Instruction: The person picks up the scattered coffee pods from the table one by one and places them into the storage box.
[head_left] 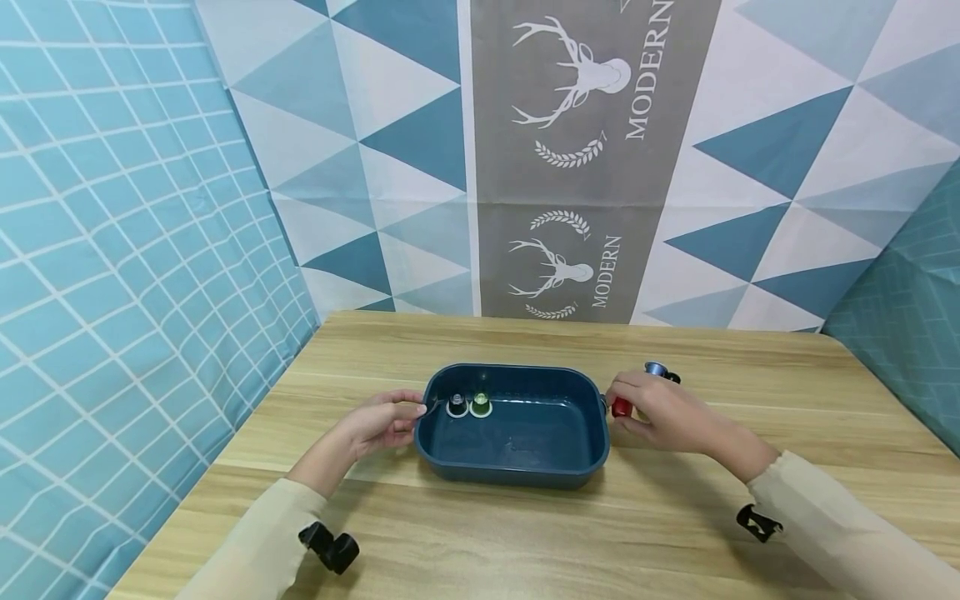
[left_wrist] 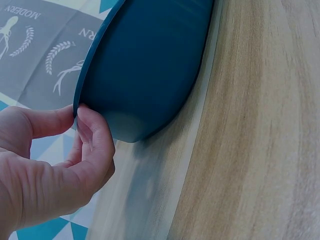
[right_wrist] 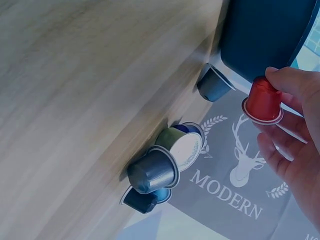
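A dark blue rectangular bin (head_left: 517, 478) sits on the wooden table. My left hand (head_left: 384, 423) pinches its left rim between thumb and index finger, which shows close up in the left wrist view. Inside, at the left, a dark coffee capsule (head_left: 457, 405) and a green coffee capsule (head_left: 481, 404) stand side by side. My right hand (head_left: 667, 410) is just outside the bin's right wall. It pinches a red coffee capsule (right_wrist: 264, 101) between thumb and fingers, with the rimmed end facing away from the thumb tip.
Several loose capsules lie right of the bin. In the right wrist view, a dark grey capsule (right_wrist: 214, 83) lies beside the bin. Farther off are a green capsule (right_wrist: 180, 147), a blue-grey capsule (right_wrist: 152, 171) and a dark teal capsule (right_wrist: 141, 200), bunched together. A patterned cloth (head_left: 420, 208) hangs behind the table.
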